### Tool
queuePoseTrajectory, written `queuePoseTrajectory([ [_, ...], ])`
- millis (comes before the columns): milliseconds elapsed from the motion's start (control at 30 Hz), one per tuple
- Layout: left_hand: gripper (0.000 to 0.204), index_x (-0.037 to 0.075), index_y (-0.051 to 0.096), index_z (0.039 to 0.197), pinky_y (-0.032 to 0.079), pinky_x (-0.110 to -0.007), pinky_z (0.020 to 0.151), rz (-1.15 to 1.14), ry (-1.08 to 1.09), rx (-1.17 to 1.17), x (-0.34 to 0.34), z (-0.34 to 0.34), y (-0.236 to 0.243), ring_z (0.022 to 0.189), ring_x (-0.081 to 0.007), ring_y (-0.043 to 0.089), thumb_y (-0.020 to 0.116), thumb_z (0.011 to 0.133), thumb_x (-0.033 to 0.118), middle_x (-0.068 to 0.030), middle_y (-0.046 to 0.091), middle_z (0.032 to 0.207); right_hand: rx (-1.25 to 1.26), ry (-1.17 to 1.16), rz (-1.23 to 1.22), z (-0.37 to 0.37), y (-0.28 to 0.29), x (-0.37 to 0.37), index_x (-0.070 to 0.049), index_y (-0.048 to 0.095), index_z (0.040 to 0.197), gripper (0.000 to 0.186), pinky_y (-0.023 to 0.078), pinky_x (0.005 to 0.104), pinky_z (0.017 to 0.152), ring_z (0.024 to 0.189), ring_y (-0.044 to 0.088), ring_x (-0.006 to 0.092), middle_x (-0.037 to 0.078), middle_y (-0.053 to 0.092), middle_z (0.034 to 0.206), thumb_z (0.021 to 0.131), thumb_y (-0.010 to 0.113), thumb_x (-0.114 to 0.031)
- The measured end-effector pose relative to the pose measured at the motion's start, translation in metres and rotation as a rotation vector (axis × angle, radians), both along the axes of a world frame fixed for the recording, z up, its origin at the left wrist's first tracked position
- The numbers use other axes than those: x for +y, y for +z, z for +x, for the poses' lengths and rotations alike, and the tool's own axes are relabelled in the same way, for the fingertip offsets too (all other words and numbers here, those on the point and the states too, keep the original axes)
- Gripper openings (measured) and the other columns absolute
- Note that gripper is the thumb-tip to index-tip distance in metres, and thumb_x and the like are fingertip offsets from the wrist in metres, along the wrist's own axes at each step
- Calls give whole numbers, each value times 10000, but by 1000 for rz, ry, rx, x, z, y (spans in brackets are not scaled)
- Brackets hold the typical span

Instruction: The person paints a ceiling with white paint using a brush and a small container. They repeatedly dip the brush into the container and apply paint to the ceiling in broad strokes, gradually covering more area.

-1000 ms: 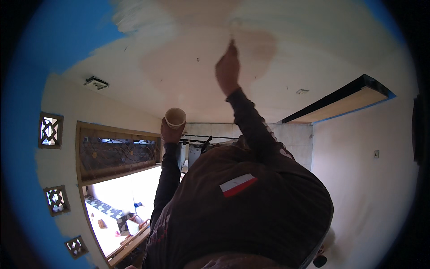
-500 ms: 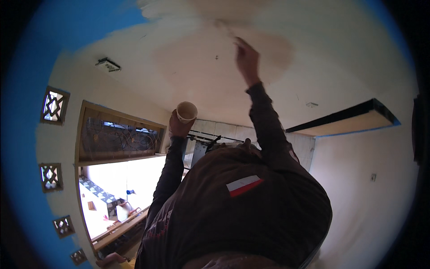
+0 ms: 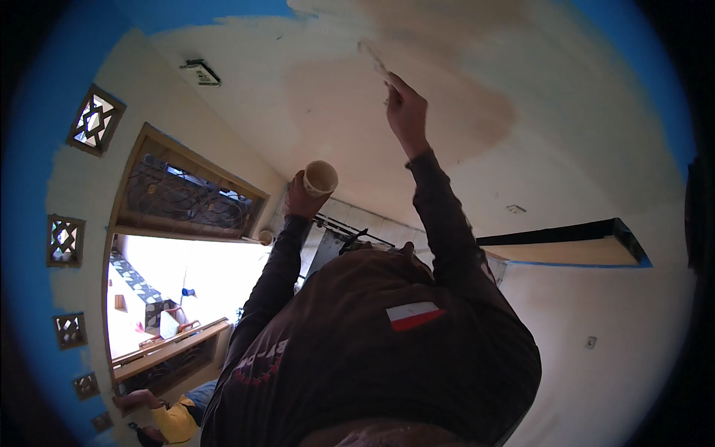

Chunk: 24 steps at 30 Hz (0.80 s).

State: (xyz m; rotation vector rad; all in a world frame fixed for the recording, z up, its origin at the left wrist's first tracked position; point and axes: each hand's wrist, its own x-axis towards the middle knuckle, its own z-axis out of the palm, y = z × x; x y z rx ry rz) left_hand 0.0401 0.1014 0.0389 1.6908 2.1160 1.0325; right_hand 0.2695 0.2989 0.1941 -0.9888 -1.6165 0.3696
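Observation:
My right hand point(image 3: 407, 113) is raised toward the wall point(image 3: 335, 97) with its fingers closed round a slim, pale paintbrush point(image 3: 378, 62). The brush end points up and left, at a darker beige patch point(image 3: 469, 112) with a soft edge; whether it touches the wall I cannot tell. Lower and to the left, my left hand point(image 3: 302, 201) grips a cream-coloured cup point(image 3: 321, 177). Its round mouth faces the view, and the contents are not clear.
A person in a yellow top point(image 3: 176, 423) is at the lower left, by a wooden-framed window opening point(image 3: 186, 290). Square lattice vents point(image 3: 95, 121) run down the left wall. A dark-edged shelf point(image 3: 566, 246) juts out at right; a ceiling-side fixture point(image 3: 201, 72) sits upper left.
The view has shifted and tilted. My right hand has moved slightly, its brush now showing more plainly. My left hand still holds the cup. More of the person in yellow shows.

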Motion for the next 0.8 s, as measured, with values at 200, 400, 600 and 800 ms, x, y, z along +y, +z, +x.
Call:
queuePoseTrajectory([
  [200,855,54,487,1302,514,-540,915,-115,34,-36,1,-1,6,1117,-443,602,902,668,451,-229,627,1187,-71,-132,31,7,4,29,-41,697,1152,252,564,434,781,927,693,398,218,710,1003,917,609,-49],
  [400,870,47,477,1319,517,-544,922,-90,21,-32,-1,5,7,1122,-446,601,895,673,452,-243,620,1189,-27,-386,75,112,-35,-11,-61,703,1189,279,579,379,760,905,741,316,190,739,1032,929,610,-23],
  [600,854,49,486,1315,516,-545,934,-101,34,-35,0,5,2,1133,-443,599,893,676,443,-241,621,1203,-38,-354,33,113,-27,-48,-71,696,1233,305,574,335,753,892,755,258,166,754,1025,942,618,-25],
  [800,830,54,496,1308,512,-528,957,-162,41,-18,-2,3,15,1154,-425,595,886,688,444,-225,626,1218,-38,-43,32,26,5,1,-64,708,1196,271,570,346,726,855,743,311,198,734,997,934,641,-77],
])
